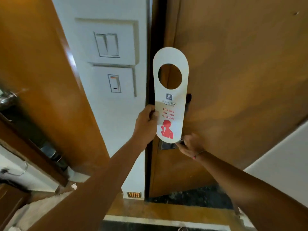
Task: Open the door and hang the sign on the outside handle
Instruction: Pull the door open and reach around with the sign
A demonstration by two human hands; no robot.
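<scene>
Left hand (146, 124) pinched the door hanger sign (170, 95) mid-edge; right hand (188, 145) gripped the inside door handle (180, 141). Sign looked like light, stiffish card, so I'd guess an edge pinch was plenty.

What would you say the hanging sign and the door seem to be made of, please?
The sign looks like thin matt white card or plastic: flat, stiff, printed red, with a cleanly cut round hole. The door appears to be brown wood or veneer with a satin finish, showing soft glare.
</scene>
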